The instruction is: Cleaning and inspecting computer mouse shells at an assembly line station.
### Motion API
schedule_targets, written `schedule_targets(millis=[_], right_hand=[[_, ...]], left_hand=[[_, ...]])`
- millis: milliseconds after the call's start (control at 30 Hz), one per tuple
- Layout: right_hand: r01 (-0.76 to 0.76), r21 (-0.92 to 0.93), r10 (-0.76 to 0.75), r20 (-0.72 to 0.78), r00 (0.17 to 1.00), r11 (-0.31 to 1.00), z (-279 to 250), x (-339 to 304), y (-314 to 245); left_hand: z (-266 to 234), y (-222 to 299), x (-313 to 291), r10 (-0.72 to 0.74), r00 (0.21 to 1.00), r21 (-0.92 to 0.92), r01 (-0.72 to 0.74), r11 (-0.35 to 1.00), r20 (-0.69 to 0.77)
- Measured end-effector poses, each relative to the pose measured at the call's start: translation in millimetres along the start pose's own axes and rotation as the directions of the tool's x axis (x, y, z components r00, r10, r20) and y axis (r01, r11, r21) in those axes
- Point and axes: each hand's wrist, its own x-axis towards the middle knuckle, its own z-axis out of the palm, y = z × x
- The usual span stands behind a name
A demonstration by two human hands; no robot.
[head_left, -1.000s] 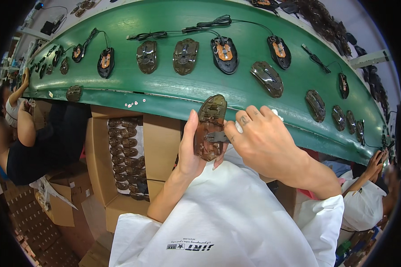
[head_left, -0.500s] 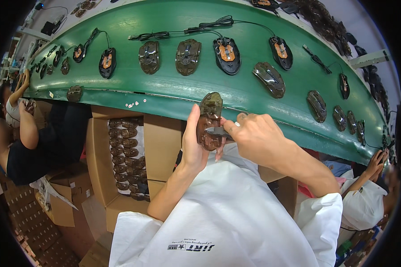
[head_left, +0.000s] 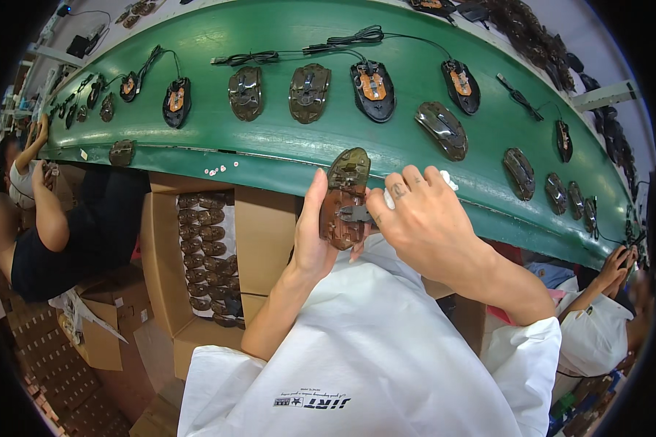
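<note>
My left hand (head_left: 315, 222) is wrapped round a translucent brown mouse shell (head_left: 346, 175), held upright over the belt's near edge with its hollow inner side toward me. A dark grey flat piece (head_left: 355, 213) lies across the lower half of the shell. My right hand (head_left: 426, 218) is curled, its thumb side close to the shell's right edge by the grey piece. Something white and crumpled (head_left: 449, 180) shows between and beyond its fingers; what exactly it is cannot be made out.
Along the green belt (head_left: 197, 146) lie more brown shells (head_left: 309, 93) and black mouse bases (head_left: 372, 91) with cables. Small pale bits (head_left: 215, 172) lie on its near edge. An open carton (head_left: 160, 269) at left holds rows of shells. Co-workers sit left and right.
My right hand has turned and moved slightly right, fingers lifting, and the white thing has come into view. The shell stays in my left hand, slightly shifted.
</note>
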Motion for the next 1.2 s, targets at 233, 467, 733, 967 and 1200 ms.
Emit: schedule_targets(millis=[233, 467, 733, 967, 1200], right_hand=[[0.032, -0.070, -0.029, 0.048, 0.998, 0.997, -2.9, 4.6, -2.1], [-0.027, 0.028, 0.025, 0.091, 0.996, 0.999, 12.5, 2.9, -6.4], [-0.338, 0.515, 0.101, 0.433, 0.896, 0.788, 11.7, 8.5, 1.8], [-0.109, 0.301, 0.103, 0.037, 0.994, 0.947, 12.2, 5.9, -4.2], [0.000, -0.116, -0.003, -0.026, 1.000, 0.993, -4.8, 12.8, -8.2]], left_hand=[[-1.3, 0.4, -1.6, 0.065, 0.998, 0.119, -0.066, 0.991, 0.014], [-4.5, -2.8, 6.4, 0.028, 0.999, 0.096, -0.025, 0.995, -0.032], [-13.2, 0.1, 12.8, 0.014, 1.000, 0.041, -0.014, 0.999, 0.012], [-2.9, 10.3, 3.9, 0.016, 0.999, 0.003, -0.016, 1.000, -0.033], [-7.0, 10.6, -1.1, 0.063, 0.998, 0.100, -0.065, 0.993, 0.019]])
